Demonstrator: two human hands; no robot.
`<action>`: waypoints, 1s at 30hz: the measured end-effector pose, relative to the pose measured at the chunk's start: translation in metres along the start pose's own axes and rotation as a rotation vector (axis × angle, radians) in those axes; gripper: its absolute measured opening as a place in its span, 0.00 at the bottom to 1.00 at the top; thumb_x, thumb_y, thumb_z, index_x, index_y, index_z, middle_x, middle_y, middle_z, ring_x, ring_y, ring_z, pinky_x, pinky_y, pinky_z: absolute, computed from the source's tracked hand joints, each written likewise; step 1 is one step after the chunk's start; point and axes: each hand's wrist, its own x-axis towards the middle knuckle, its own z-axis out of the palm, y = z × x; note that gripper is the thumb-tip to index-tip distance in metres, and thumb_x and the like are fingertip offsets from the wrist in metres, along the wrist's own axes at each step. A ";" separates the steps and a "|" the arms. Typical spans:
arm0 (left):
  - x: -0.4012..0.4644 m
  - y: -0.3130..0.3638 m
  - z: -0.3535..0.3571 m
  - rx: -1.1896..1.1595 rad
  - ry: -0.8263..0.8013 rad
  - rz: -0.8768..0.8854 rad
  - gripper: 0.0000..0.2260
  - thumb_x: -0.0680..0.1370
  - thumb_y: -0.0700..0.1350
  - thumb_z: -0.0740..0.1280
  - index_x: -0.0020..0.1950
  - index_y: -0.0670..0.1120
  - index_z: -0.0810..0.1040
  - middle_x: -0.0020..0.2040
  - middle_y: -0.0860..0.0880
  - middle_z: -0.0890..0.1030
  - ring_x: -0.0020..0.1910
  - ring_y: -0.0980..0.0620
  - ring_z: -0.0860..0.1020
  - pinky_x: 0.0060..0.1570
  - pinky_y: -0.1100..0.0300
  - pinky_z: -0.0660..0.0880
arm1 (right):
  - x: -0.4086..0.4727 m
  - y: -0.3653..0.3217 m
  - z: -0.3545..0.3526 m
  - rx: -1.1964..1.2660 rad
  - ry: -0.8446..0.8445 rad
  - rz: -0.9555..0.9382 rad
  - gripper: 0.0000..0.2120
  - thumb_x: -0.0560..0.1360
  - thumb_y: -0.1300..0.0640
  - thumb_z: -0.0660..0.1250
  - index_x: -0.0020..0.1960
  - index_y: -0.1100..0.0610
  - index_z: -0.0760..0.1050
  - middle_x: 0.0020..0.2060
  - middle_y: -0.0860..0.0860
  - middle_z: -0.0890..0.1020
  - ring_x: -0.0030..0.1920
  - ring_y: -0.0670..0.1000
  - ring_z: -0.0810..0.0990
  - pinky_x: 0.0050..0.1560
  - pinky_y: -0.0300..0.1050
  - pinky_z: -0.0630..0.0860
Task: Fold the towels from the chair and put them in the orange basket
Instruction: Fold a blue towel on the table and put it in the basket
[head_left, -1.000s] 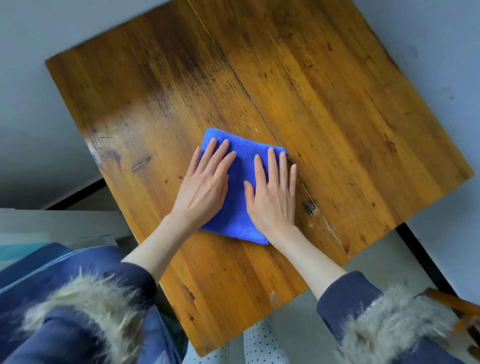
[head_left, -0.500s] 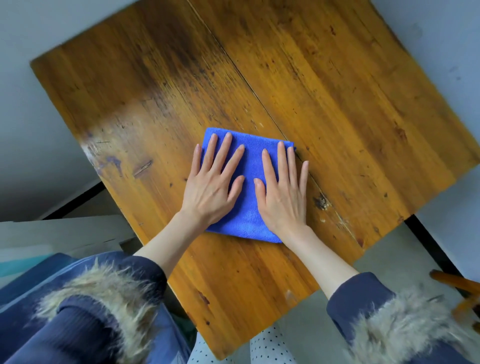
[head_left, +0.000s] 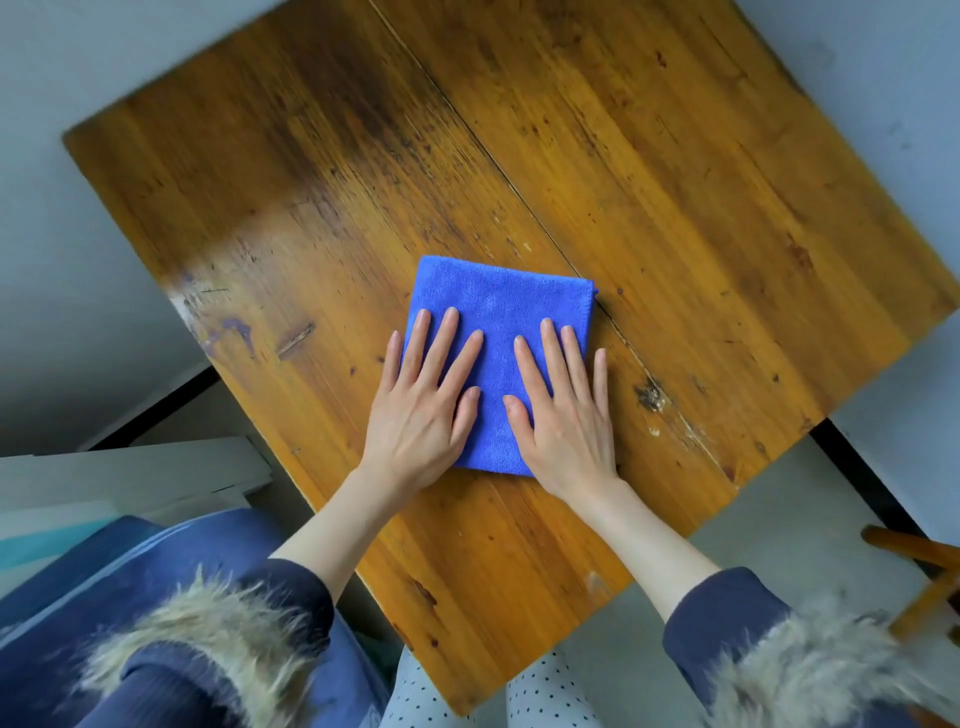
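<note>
Status, head cam, looking down. Blue towel (head_left: 498, 332) lies folded into a compact square on the wooden tabletop (head_left: 675, 182), roughly centre of the view, just left of the long seam running across the boards. Its far edge and far-right corner are exposed; near half is covered by both hands.

Left hand (head_left: 421, 410): my grip on this side is released, palm down, fingers straight and spread, pressing flat on the towel's left part. The outermost finger lies off the cloth edge, over bare wood. Thumb lies along the towel, pointing toward the other hand.

Right hand (head_left: 566, 415): grip likewise released, palm down, fingers straight, pressing the towel's right part. Little finger sits past the right edge of the cloth, on the wood. Heel of the hand overlaps the near-right corner. The two thumbs are near each other, a strip of blue showing between them.

Containers: I see no basket in this view, so nothing to report on contents. Chair: only a wooden frame part (head_left: 919, 556) shows at the near-right edge of frame; can't tell what is on it.

Misc: dark blue sleeves with fur cuffs (head_left: 208, 639) at the near edge, both pushed back off the forearms. Tabletop has dark staining at the far-left area and chipped marks right of the towel.
</note>
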 end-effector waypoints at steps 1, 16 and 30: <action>-0.001 0.000 -0.002 -0.043 0.004 0.000 0.22 0.80 0.50 0.50 0.74 0.48 0.61 0.75 0.44 0.58 0.75 0.43 0.52 0.72 0.44 0.51 | -0.001 0.001 -0.001 0.030 0.013 0.000 0.26 0.78 0.47 0.52 0.73 0.55 0.60 0.74 0.57 0.59 0.75 0.56 0.55 0.72 0.61 0.50; 0.024 -0.014 -0.048 -0.749 -0.005 -0.741 0.18 0.79 0.44 0.60 0.69 0.44 0.68 0.61 0.46 0.76 0.58 0.48 0.74 0.59 0.57 0.69 | 0.022 0.014 -0.040 0.723 -0.134 0.876 0.20 0.76 0.49 0.64 0.62 0.60 0.71 0.57 0.56 0.78 0.57 0.56 0.76 0.56 0.47 0.71; 0.014 -0.017 -0.056 -0.825 -0.315 -0.870 0.13 0.76 0.52 0.66 0.52 0.43 0.75 0.49 0.43 0.78 0.50 0.43 0.77 0.51 0.47 0.78 | 0.019 0.008 -0.062 0.988 -0.432 0.954 0.12 0.77 0.57 0.64 0.56 0.63 0.74 0.50 0.52 0.78 0.46 0.50 0.75 0.32 0.39 0.65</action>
